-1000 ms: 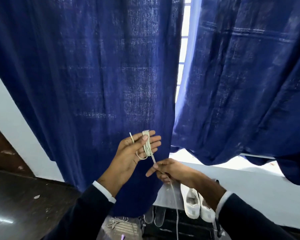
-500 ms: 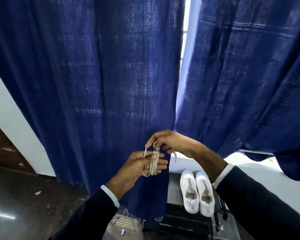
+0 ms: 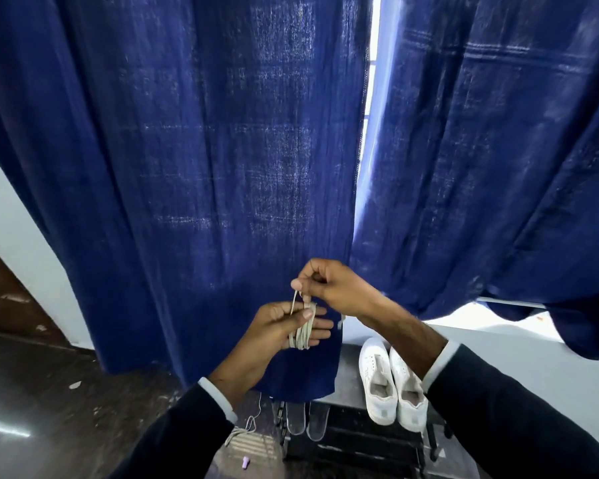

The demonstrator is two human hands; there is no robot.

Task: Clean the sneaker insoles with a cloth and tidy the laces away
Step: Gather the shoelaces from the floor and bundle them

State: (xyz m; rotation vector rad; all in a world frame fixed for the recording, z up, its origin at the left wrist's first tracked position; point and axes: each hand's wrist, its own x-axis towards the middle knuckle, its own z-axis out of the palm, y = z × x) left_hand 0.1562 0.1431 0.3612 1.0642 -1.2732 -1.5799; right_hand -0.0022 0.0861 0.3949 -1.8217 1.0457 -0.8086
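Dark floor point(image 3: 49, 392), blue curtains point(image 3: 204, 167) w/ lit gap, white sneakers point(image 3: 391, 385) on black rack point(image 3: 353, 440), insoles point(image 3: 306, 418) beside. L hand point(image 3: 277, 326) has lace point(image 3: 303, 328) coiled round fingers, thumb clamping; R hand point(image 3: 329, 285) pinches free end above. Vs 0.5 s ago: pose near same, view dipped slightly.

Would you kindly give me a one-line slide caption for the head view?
Left hand holds a coiled lace while the right hand pinches its end, above white sneakers.

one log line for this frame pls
step: winding lace | left hand: holds lace coil | right hand: pinches lace end | sneakers: on rack, unlaced
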